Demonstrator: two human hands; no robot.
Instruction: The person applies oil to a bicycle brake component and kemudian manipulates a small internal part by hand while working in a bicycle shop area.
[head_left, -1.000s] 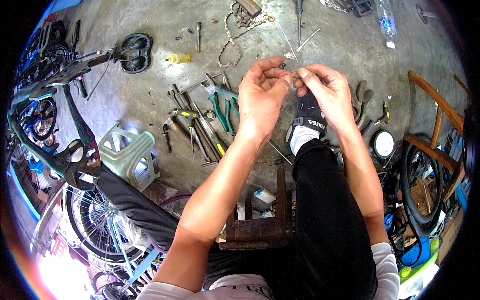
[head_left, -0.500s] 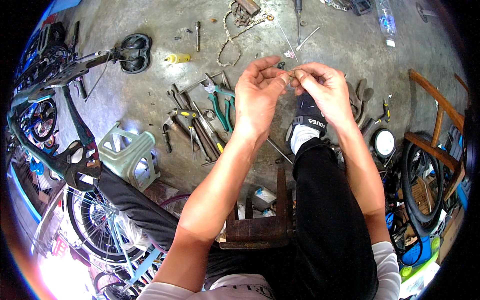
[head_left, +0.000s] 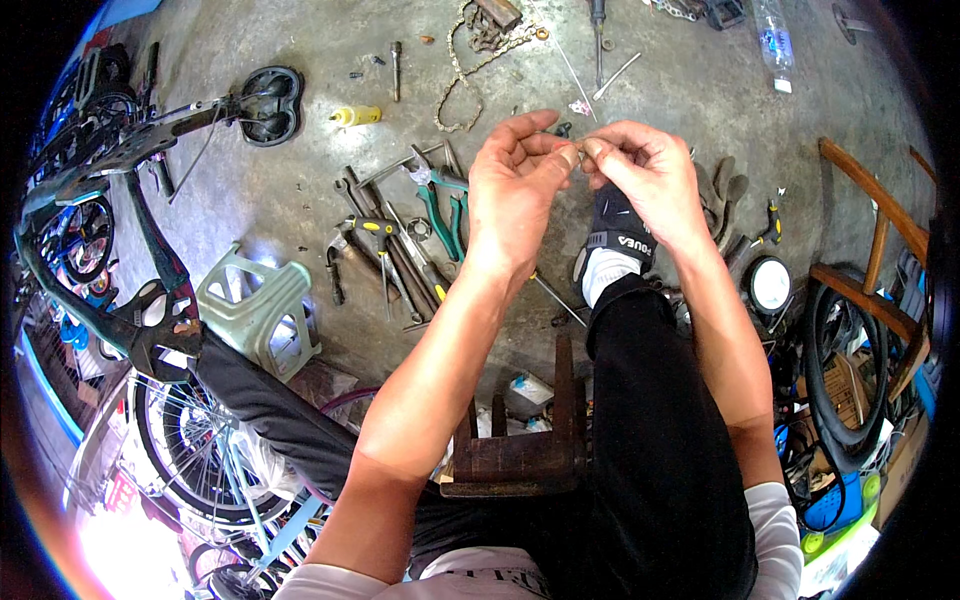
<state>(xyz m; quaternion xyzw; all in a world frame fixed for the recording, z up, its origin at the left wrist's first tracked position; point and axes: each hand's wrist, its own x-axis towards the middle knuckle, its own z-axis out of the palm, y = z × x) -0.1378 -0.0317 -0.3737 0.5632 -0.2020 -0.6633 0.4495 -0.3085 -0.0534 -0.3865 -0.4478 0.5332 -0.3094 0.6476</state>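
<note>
My left hand [head_left: 515,185] and my right hand [head_left: 645,175] meet above my shoe [head_left: 615,230], thumbs and forefingers pinched around a tiny thin piece [head_left: 582,153] too small to make out. The left hand's other fingers are loosely curled; the right's are bent inward. Just left of them lie green-handled pliers [head_left: 435,220], a hammer [head_left: 340,250] and long metal tools [head_left: 410,270]. Beyond them are a bike chain [head_left: 460,85], a thin rod [head_left: 580,85] and a screwdriver [head_left: 598,40].
A bike frame [head_left: 150,130] and pale plastic stool [head_left: 240,285] are at left, a wheel [head_left: 190,440] below. A wooden chair [head_left: 870,200] and tires [head_left: 835,370] crowd the right. A yellow bottle [head_left: 355,117] and plastic bottle [head_left: 775,45] lie further out.
My hands have shifted slightly up and left, still pinched together. The other things in view stay where they were.
</note>
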